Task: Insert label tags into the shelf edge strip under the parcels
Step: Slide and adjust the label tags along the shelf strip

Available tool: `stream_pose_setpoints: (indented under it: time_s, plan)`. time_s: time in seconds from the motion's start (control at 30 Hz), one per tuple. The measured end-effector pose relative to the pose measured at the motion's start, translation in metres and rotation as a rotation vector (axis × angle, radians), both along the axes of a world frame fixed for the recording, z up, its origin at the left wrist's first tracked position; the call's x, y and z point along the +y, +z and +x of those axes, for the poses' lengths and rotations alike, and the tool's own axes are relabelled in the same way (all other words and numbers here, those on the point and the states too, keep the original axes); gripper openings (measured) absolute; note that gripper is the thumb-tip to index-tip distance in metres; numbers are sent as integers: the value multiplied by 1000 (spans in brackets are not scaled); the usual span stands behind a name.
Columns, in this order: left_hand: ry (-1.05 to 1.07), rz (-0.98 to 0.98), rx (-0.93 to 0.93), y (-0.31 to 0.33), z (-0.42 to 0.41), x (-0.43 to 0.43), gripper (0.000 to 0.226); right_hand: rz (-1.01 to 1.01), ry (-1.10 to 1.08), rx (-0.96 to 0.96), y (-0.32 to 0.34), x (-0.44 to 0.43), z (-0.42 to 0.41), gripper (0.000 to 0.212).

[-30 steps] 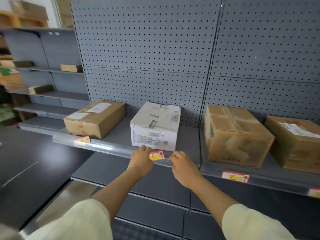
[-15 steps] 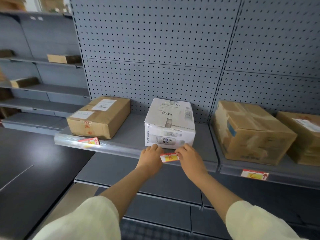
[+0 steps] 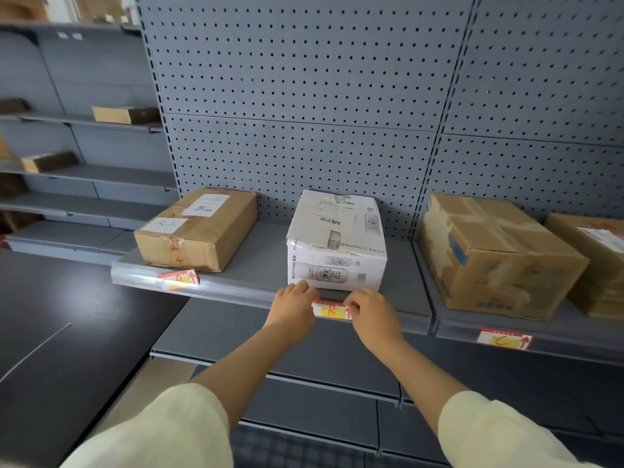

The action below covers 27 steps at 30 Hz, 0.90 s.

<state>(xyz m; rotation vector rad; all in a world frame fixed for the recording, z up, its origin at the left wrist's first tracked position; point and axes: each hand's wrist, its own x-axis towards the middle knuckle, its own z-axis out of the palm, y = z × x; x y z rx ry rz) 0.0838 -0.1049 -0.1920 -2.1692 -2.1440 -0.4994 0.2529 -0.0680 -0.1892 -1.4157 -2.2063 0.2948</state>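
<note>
The label tag marked B (image 3: 331, 311) lies with its long axis along the shelf edge strip (image 3: 236, 292), red arrow pointing up, directly under the white parcel (image 3: 336, 243); the left hand (image 3: 293, 309) and right hand (image 3: 373, 315) pinch its two ends against the strip. The A tag (image 3: 179, 278) sits tilted under the left brown parcel (image 3: 197, 228) (glare blurs it), the C tag (image 3: 504, 340) under the taped brown parcel (image 3: 496, 253), with bare strip between tags
</note>
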Motion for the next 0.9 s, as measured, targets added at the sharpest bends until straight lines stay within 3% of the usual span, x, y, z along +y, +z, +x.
stream_pose_setpoints:
  time_s: [0.5, 0.9]
  plan:
    - [-16, 1, 72, -1, 3, -10, 40, -149, -18, 53, -11, 7, -12, 21]
    - [-58, 4, 160, -2, 16, -4, 40, 152, 145, -179, -17, -11, -13, 33]
